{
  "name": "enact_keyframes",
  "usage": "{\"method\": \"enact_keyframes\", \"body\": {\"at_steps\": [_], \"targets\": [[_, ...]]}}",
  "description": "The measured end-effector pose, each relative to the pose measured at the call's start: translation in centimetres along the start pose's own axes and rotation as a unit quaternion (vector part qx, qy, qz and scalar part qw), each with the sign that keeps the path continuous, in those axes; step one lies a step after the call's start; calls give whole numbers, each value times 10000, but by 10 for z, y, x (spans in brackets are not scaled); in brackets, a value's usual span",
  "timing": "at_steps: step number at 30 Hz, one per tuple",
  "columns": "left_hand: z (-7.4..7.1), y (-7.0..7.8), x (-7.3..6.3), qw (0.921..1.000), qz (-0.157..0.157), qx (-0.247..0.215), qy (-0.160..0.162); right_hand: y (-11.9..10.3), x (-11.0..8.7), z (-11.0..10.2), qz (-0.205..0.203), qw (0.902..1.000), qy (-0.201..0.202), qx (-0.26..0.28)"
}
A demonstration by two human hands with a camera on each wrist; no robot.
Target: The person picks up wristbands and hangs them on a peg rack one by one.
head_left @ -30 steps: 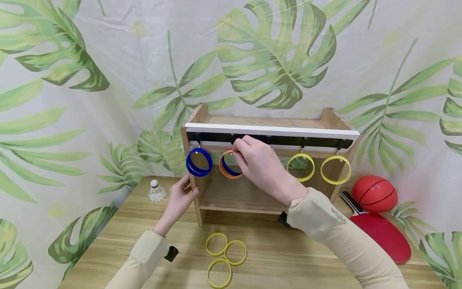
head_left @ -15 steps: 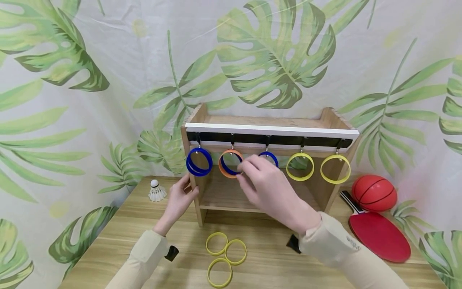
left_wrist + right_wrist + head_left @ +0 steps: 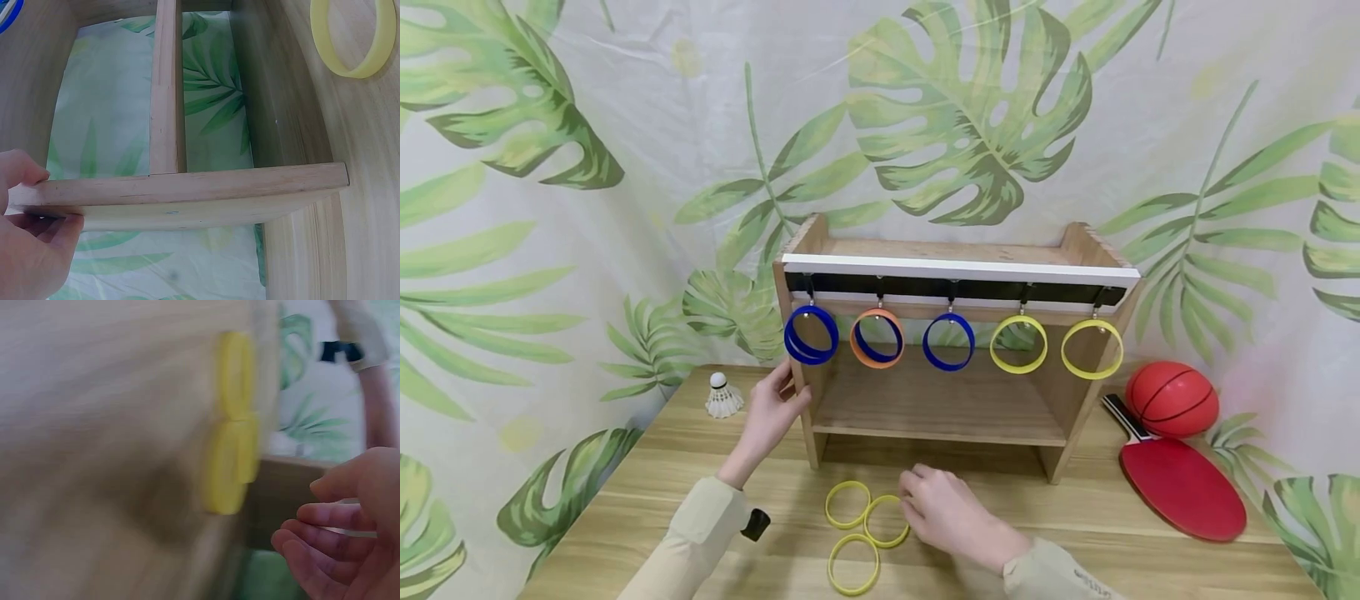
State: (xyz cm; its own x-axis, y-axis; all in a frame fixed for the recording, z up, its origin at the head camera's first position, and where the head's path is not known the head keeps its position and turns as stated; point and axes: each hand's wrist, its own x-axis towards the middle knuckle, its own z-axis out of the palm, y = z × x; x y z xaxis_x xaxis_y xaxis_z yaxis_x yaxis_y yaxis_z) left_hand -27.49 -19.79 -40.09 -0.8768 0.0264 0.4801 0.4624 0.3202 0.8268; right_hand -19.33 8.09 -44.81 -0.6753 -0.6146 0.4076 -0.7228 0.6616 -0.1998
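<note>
My left hand (image 3: 775, 408) grips the left side panel (image 3: 206, 187) of a small wooden shelf (image 3: 940, 400), thumb on one face and fingers on the other. My right hand (image 3: 943, 512), its fingers loosely bent and holding nothing, hovers at the right edge of a yellow wristband (image 3: 887, 546) on the table. Two more yellow wristbands (image 3: 853, 592) lie beside that one. Along the shelf's black hook strip (image 3: 917, 286) hang blue wristbands (image 3: 808, 359) at the left, an orange one (image 3: 872, 362) with a blue one, a single blue wristband (image 3: 927, 342), and yellow wristbands (image 3: 1018, 369) at the right.
A shuttlecock (image 3: 723, 402) stands left of the shelf on the wooden table (image 3: 1037, 542). To the right lie a red table tennis bat (image 3: 1183, 492) and a red ball (image 3: 1172, 398) with black lines. A leaf-patterned cloth (image 3: 647, 167) hangs behind the shelf.
My right hand has let go of the orange and blue wristbands on the second hook and come down to the yellow wristbands on the table. The left hand keeps its place.
</note>
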Motion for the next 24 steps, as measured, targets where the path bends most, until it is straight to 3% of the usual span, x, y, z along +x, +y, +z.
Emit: {"method": "enact_keyframes", "body": {"at_steps": [5,11,18,24], "targets": [[-1,-3,-2,10000,-28,15,15,13,-5,29,402,9986,-308,160],[-1,-3,-2,10000,-76,-10,-4,21,-2,39,668,9952,-582,426],[-1,-2,0,10000,-64,-61,11,23,3,44,640,9945,-686,468],[-1,-2,1,10000,-39,-12,3,27,3,41,502,9959,-465,597]]}}
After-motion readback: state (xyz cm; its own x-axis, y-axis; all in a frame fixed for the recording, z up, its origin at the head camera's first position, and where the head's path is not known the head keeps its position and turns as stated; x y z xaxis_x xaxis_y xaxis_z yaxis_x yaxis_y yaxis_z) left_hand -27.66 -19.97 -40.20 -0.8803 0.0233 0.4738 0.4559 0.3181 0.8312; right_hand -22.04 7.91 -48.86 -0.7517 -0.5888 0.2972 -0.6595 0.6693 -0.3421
